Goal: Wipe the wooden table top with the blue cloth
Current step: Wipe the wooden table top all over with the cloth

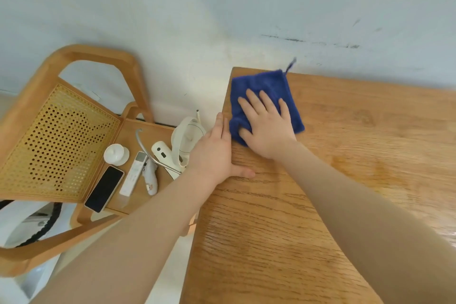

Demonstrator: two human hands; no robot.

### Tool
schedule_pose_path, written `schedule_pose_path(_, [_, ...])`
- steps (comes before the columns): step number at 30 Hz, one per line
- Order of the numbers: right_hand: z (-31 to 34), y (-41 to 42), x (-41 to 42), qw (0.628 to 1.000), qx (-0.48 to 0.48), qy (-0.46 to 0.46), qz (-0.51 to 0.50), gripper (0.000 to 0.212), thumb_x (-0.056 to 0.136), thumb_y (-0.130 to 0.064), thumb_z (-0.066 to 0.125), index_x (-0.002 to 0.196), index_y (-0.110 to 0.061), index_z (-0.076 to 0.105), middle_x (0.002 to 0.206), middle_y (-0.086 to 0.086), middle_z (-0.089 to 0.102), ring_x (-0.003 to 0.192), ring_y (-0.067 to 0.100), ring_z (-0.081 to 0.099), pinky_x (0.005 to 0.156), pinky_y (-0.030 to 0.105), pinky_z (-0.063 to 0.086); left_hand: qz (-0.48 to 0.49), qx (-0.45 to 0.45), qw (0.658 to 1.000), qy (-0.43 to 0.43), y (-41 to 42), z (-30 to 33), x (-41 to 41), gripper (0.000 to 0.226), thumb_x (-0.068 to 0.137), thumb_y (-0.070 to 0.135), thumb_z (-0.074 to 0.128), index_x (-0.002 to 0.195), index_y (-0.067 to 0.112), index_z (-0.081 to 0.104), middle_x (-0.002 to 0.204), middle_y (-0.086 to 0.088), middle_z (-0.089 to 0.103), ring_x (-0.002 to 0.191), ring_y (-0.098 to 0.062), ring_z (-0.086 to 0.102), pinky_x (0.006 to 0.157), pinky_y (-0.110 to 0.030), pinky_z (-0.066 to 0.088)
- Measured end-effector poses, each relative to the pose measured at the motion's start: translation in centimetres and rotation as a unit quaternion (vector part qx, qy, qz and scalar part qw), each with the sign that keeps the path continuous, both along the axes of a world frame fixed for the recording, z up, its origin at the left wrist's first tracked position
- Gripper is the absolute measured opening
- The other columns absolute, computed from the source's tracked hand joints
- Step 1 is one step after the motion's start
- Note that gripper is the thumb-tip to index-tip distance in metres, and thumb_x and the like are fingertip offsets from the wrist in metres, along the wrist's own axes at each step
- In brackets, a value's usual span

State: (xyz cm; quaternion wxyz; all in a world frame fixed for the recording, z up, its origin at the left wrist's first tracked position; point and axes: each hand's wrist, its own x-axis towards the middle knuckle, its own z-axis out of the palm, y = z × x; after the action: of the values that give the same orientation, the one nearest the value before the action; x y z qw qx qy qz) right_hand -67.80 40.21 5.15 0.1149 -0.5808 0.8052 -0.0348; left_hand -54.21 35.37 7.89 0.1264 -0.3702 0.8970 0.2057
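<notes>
The blue cloth [261, 86] lies folded flat on the far left corner of the wooden table top [345, 180], a small loop sticking out at its far edge. My right hand [266, 126] presses flat on the cloth, fingers spread, thumb curled around its near left edge. At the table's left edge my left hand [217, 148] grips the wood, fingers over the side and thumb resting on top, just left of the cloth.
A wooden chair [61, 131] with a cane back stands left of the table. Its seat holds a phone [103, 189], a white remote [133, 173], a small white jar [116, 154] and other white devices. A pale wall [222, 7] runs behind the table.
</notes>
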Motion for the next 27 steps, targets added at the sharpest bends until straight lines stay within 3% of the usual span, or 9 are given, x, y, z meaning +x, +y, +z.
schedule_pose_path(3, [0.2, 2.6, -0.6, 0.997, 0.009, -0.009, 0.077, 0.074, 0.079, -0.056, 0.019, 0.147, -0.028, 0.015, 0.158, -0.009, 0.002, 0.145, 0.016, -0.003, 0.114, 0.046, -0.003, -0.002, 0.009, 1.000, 0.004, -0.2, -0.2, -0.1, 0.136, 0.056, 0.068, 0.071, 0.148, 0.010, -0.009, 0.158, -0.006, -0.012, 0.144, -0.023, 0.015, 0.115, -0.035, 0.023])
schedule_pose_path(5, [0.3, 2.3, -2.3, 0.994, 0.012, -0.033, 0.107, 0.078, 0.072, -0.056, 0.017, 0.144, -0.028, 0.022, 0.157, -0.012, 0.006, 0.145, 0.015, -0.001, 0.114, 0.045, -0.001, 0.001, 0.021, 1.000, 0.004, -0.1, -0.5, -0.1, 0.135, 0.056, 0.068, 0.070, 0.148, 0.010, -0.011, 0.157, -0.005, -0.016, 0.143, -0.023, 0.016, 0.114, -0.034, 0.027])
schedule_pose_path(8, [-0.4, -0.4, -4.9, 0.998, -0.032, -0.052, 0.019, 0.056, 0.084, -0.046, 0.038, 0.136, -0.027, 0.032, 0.156, -0.011, 0.014, 0.145, 0.015, 0.004, 0.115, 0.045, 0.001, 0.005, 0.025, 1.000, 0.000, -0.3, -0.8, -0.1, 0.136, 0.056, 0.069, 0.069, 0.147, 0.011, -0.013, 0.156, -0.003, -0.020, 0.142, -0.022, 0.020, 0.111, -0.034, 0.031])
schedule_pose_path(11, [-0.3, -2.1, -6.3, 0.996, -0.043, -0.055, -0.056, 0.053, 0.085, -0.041, 0.046, 0.133, -0.024, 0.034, 0.155, -0.008, 0.017, 0.145, 0.017, 0.006, 0.116, 0.049, 0.002, -0.007, 0.004, 1.000, -0.011, -0.2, -0.5, -0.1, 0.137, 0.055, 0.072, 0.068, 0.148, 0.010, -0.011, 0.157, -0.004, -0.017, 0.141, -0.024, 0.022, 0.112, -0.035, 0.030])
schedule_pose_path(15, [0.4, 1.2, -4.2, 0.998, -0.026, -0.044, -0.020, 0.059, 0.082, -0.041, 0.049, 0.136, -0.022, 0.032, 0.155, -0.006, 0.018, 0.145, 0.019, 0.006, 0.114, 0.050, 0.001, -0.032, -0.024, 0.999, -0.013, 0.0, -0.2, 0.2, 0.132, 0.059, 0.073, 0.064, 0.148, 0.007, -0.008, 0.157, -0.010, -0.012, 0.143, -0.027, 0.011, 0.115, -0.036, 0.017])
schedule_pose_path(21, [0.5, 5.9, -1.4, 0.996, 0.044, 0.012, 0.080, 0.086, 0.069, -0.060, 0.011, 0.149, -0.029, 0.001, 0.158, -0.009, 0.000, 0.145, 0.018, -0.002, 0.114, 0.045, -0.001, -0.029, -0.017, 0.999, -0.016, 0.1, 0.0, 0.3, 0.131, 0.060, 0.074, 0.063, 0.148, 0.007, -0.009, 0.157, -0.010, -0.013, 0.145, -0.024, 0.005, 0.117, -0.040, 0.018])
schedule_pose_path(27, [-0.3, -0.4, -8.5, 0.999, 0.031, -0.008, -0.042, 0.065, 0.091, -0.049, 0.036, 0.148, -0.032, 0.010, 0.158, -0.009, 0.001, 0.145, 0.017, -0.002, 0.115, 0.047, -0.001, -0.019, -0.020, 0.997, -0.069, 0.0, 0.1, -0.5, 0.134, 0.059, 0.074, 0.063, 0.147, 0.007, -0.013, 0.157, -0.010, -0.015, 0.145, -0.025, 0.001, 0.118, -0.043, 0.013])
